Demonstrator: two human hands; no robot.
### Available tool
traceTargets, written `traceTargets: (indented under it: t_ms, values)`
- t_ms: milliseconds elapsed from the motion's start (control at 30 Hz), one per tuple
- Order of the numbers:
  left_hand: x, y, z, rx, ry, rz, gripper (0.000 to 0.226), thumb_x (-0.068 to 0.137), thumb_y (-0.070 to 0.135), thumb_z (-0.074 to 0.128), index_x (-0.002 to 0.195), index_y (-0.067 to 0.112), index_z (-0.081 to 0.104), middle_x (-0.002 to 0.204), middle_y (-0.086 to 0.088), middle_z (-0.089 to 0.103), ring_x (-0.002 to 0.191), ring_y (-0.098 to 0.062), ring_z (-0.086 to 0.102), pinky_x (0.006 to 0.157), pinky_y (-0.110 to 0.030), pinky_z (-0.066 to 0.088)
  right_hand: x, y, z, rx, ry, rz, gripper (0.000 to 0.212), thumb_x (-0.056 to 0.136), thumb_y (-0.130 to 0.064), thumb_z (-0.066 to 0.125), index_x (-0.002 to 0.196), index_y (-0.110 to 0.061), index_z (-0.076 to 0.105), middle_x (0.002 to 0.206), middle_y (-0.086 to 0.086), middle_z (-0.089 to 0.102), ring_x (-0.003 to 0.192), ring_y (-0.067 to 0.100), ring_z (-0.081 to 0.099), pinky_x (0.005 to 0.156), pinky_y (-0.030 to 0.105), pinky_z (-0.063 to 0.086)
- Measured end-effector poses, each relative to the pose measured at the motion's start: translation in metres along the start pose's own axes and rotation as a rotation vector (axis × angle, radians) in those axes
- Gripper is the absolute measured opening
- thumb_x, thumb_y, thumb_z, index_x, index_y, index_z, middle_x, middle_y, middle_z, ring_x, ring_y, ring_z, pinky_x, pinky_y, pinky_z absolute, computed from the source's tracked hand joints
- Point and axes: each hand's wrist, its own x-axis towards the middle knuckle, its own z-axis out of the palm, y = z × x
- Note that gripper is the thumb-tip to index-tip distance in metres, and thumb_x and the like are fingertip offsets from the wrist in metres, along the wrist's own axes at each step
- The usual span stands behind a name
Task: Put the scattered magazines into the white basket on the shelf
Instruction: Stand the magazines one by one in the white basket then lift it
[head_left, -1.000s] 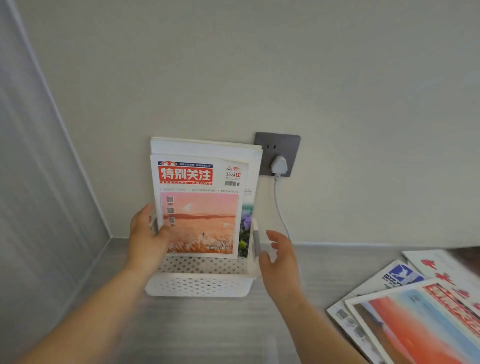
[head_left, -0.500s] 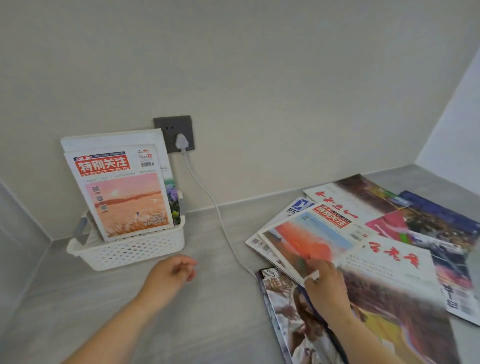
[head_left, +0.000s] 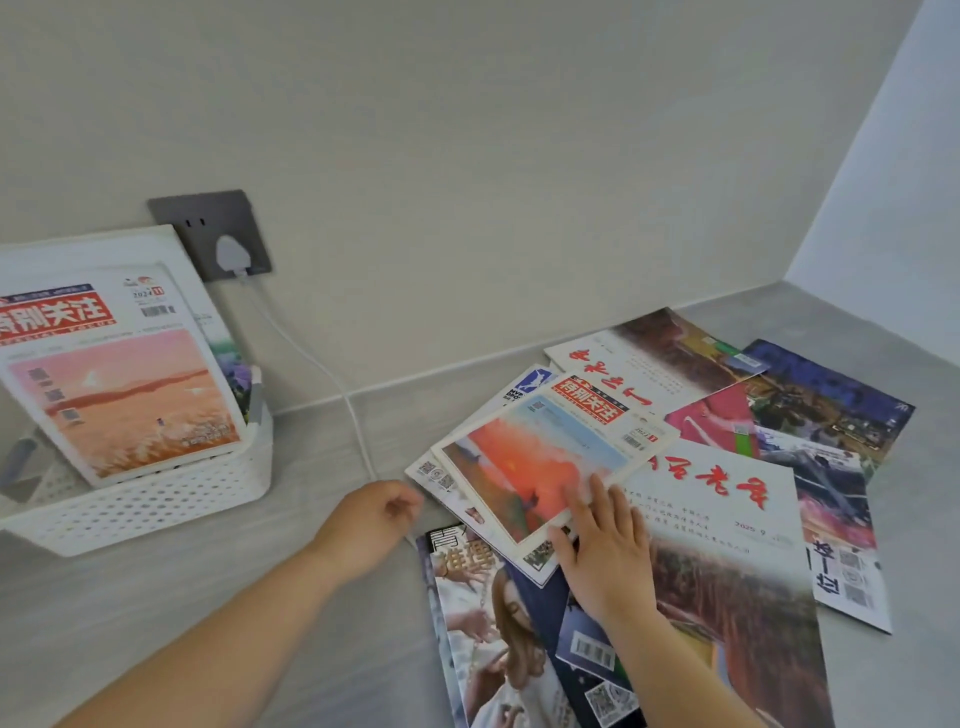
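Observation:
The white perforated basket (head_left: 156, 499) stands at the left against the wall, with several magazines (head_left: 119, 384) upright in it. More magazines lie scattered over the right of the grey shelf (head_left: 260, 623). On top of that pile is an orange-cover magazine (head_left: 524, 467). My right hand (head_left: 602, 551) has its fingers on this magazine's near corner and its thumb at the edge, and the corner is slightly raised. My left hand (head_left: 374, 519) hovers loosely curled just left of the pile, holding nothing. A large white-and-red magazine (head_left: 727, 545) lies under my right wrist.
A grey wall socket (head_left: 213, 234) holds a white plug, and its cable (head_left: 332, 379) runs down across the shelf towards my left hand. Walls close the shelf at the back and the right.
My view has swung right from the basket to the pile. Both hands left the basket. My right hand now has its fingers on the orange-cover magazine's corner, and my left hand has moved up beside the pile.

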Motion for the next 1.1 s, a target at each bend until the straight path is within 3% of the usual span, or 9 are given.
traceTargets:
  t_ms: [233, 367, 433, 600, 700, 767, 900, 1000, 1100]
  values:
    - [0.090, 0.033, 0.022, 0.226, -0.070, 0.025, 0.041, 0.086, 0.022, 0.050, 0.126, 0.018, 0.045, 0.136, -0.007, 0.042, 0.123, -0.024, 0.042, 0.101, -0.030, 0.035, 0.004, 0.001, 0.007, -0.014, 0.008, 0.003, 0.079, 0.077, -0.067, -0.010, 0.143, -0.029, 0.009, 0.155, 0.003, 0.003, 0.143, 0.028, -0.003, 0.109, 0.036, -0.013]
    - [0.121, 0.039, 0.045, 0.342, -0.114, -0.069, 0.056, 0.085, 0.034, 0.051, 0.134, 0.015, 0.031, 0.140, -0.010, 0.039, 0.124, -0.027, 0.042, 0.103, -0.035, 0.034, 0.008, -0.011, -0.006, -0.075, 0.005, 0.072, 0.079, 0.089, -0.051, -0.005, 0.116, -0.019, 0.062, 0.123, 0.009, 0.061, 0.113, 0.033, 0.057, 0.093, 0.045, 0.044]
    - [0.127, 0.036, 0.058, 0.388, -0.118, -0.071, 0.057, 0.084, 0.038, 0.051, 0.133, 0.015, 0.033, 0.138, -0.010, 0.042, 0.124, -0.028, 0.040, 0.102, -0.037, 0.034, 0.009, -0.013, -0.007, -0.073, -0.042, 0.092, 0.073, 0.091, -0.048, 0.000, 0.112, -0.020, 0.064, 0.117, 0.008, 0.066, 0.107, 0.031, 0.062, 0.092, 0.043, 0.047]
    - [0.131, 0.024, 0.055, 0.385, -0.043, -0.106, 0.072, 0.073, 0.046, 0.063, 0.132, 0.017, 0.033, 0.134, -0.011, 0.046, 0.123, -0.029, 0.040, 0.100, -0.037, 0.034, 0.010, -0.009, -0.004, -0.112, -0.049, 0.078, 0.077, 0.088, -0.051, -0.006, 0.120, -0.023, 0.058, 0.129, 0.008, 0.057, 0.118, 0.031, 0.053, 0.101, 0.044, 0.039]
    - [0.128, 0.022, 0.044, 0.398, -0.083, -0.170, 0.060, 0.070, 0.045, 0.066, 0.122, 0.021, 0.045, 0.124, -0.006, 0.055, 0.116, -0.026, 0.049, 0.094, -0.035, 0.035, 0.012, -0.004, 0.006, -0.068, -0.051, -0.007, 0.096, 0.064, -0.064, -0.031, 0.142, -0.031, 0.012, 0.150, -0.002, -0.007, 0.137, 0.026, -0.013, 0.109, 0.036, -0.014]
    - [0.123, 0.025, 0.039, 0.390, -0.108, -0.155, 0.038, 0.075, 0.035, 0.062, 0.109, 0.019, 0.053, 0.114, -0.003, 0.062, 0.106, -0.024, 0.055, 0.087, -0.032, 0.036, 0.013, 0.001, 0.013, -0.057, -0.021, -0.014, 0.079, 0.072, -0.063, -0.020, 0.142, -0.032, 0.000, 0.146, -0.007, -0.022, 0.128, 0.020, -0.029, 0.104, 0.032, -0.023]
    - [0.106, 0.037, 0.027, 0.218, -0.048, -0.082, 0.017, 0.083, 0.009, 0.042, 0.094, 0.014, 0.054, 0.098, -0.010, 0.066, 0.092, -0.027, 0.060, 0.074, -0.029, 0.042, 0.012, 0.001, 0.011, -0.020, -0.022, 0.022, 0.061, 0.090, -0.055, 0.015, 0.142, -0.031, -0.006, 0.151, -0.003, -0.018, 0.137, 0.021, -0.023, 0.106, 0.033, -0.020]
    - [0.082, 0.044, 0.014, 0.174, 0.020, -0.017, 0.022, 0.085, 0.011, 0.038, 0.070, 0.026, 0.042, 0.060, 0.009, 0.060, 0.075, -0.019, 0.057, 0.056, -0.024, 0.035, 0.009, -0.002, 0.005, 0.065, -0.017, 0.046, 0.065, 0.090, -0.054, 0.021, 0.142, -0.030, -0.008, 0.155, -0.001, -0.012, 0.142, 0.020, -0.012, 0.108, 0.030, -0.017]
    - [0.053, 0.044, -0.005, 0.067, 0.103, 0.041, 0.025, 0.088, 0.018, 0.041, 0.068, 0.032, 0.040, 0.056, 0.016, 0.054, 0.061, -0.001, 0.050, 0.053, -0.019, 0.034, 0.007, -0.014, -0.005, 0.266, 0.042, 0.088, 0.069, 0.090, -0.047, 0.037, 0.143, -0.025, -0.001, 0.156, -0.001, -0.004, 0.143, 0.019, -0.002, 0.114, 0.031, -0.004]
